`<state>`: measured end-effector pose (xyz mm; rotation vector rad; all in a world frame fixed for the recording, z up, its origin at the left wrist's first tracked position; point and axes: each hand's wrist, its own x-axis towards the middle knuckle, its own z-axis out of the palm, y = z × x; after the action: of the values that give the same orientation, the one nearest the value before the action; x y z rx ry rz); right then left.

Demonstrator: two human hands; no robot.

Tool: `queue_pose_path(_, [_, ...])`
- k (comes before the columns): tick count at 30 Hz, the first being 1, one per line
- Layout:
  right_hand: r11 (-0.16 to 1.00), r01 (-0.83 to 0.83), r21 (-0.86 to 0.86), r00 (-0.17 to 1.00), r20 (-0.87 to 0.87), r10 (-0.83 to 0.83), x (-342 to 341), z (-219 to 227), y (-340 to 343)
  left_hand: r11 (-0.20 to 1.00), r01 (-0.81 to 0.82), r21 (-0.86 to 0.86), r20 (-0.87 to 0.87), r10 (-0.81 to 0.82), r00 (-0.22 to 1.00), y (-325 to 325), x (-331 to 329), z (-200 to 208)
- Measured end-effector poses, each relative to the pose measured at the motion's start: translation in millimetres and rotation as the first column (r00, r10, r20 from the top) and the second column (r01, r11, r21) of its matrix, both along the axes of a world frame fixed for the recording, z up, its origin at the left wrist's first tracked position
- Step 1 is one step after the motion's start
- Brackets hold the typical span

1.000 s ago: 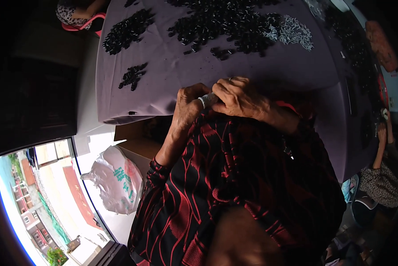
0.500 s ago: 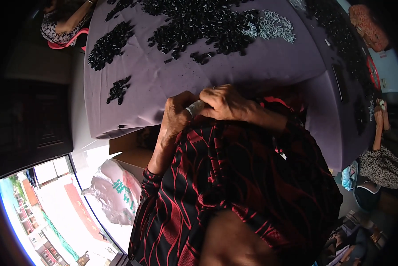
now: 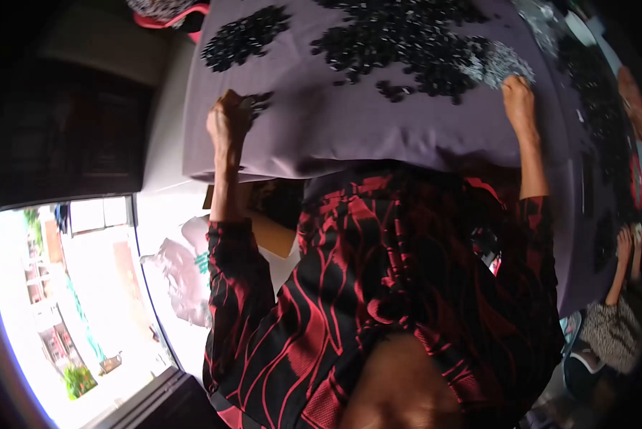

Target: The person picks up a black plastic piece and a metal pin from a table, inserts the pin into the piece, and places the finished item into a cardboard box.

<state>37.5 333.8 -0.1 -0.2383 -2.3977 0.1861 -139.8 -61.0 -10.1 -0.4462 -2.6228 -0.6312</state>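
My left hand [image 3: 229,120] is at the left of the purple-covered table, fingers curled down beside a small cluster of black pieces [image 3: 261,102]. What its fingertips hold, if anything, is hidden. Far to the right, my right hand [image 3: 519,99] reaches the near edge of a pile of small pale grey, pin-like pieces [image 3: 503,58]. Its fingers are bent together at the pile, and I cannot make out what lies between them. A large spread of small shiny black pieces [image 3: 399,53] adjoins the grey pile. Another black heap [image 3: 242,37] lies beyond my left hand.
The purple cloth [image 3: 321,136] hangs over the table's near edge. A cardboard box [image 3: 272,232] and a whitish sack [image 3: 181,275] are below at left, near a bright doorway [image 3: 85,286]. Another person's arms [image 3: 621,268] show at far right, by more black pieces.
My hands were together at the table's near edge. They have parted: the left went out to the small black cluster, the right to the grey pile. The view has shifted too.
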Motion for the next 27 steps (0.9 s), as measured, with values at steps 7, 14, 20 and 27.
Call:
queue_pose_path(7, [0.982,0.174,0.074,0.973,0.137,-0.183,-6,15,-17,0.983,0.056,-0.177,-0.195,-0.091,0.977,-1,-2,1])
queue_pose_path(14, [0.964,0.136,-0.226,0.981,-0.106,-0.163,13,-2,-34,0.914,0.393,-0.103,-0.187,-0.406,0.894,56,-28,8])
queue_pose_path(20, [0.922,0.167,-0.349,0.947,-0.202,-0.249,11,-4,-37,0.761,0.59,-0.27,-0.175,-0.642,0.747,125,-66,-7])
queue_pose_path(27, [0.933,0.095,-0.347,0.947,-0.257,-0.193,12,-10,-26,0.778,0.588,-0.222,-0.178,-0.626,0.76,130,-2,-39])
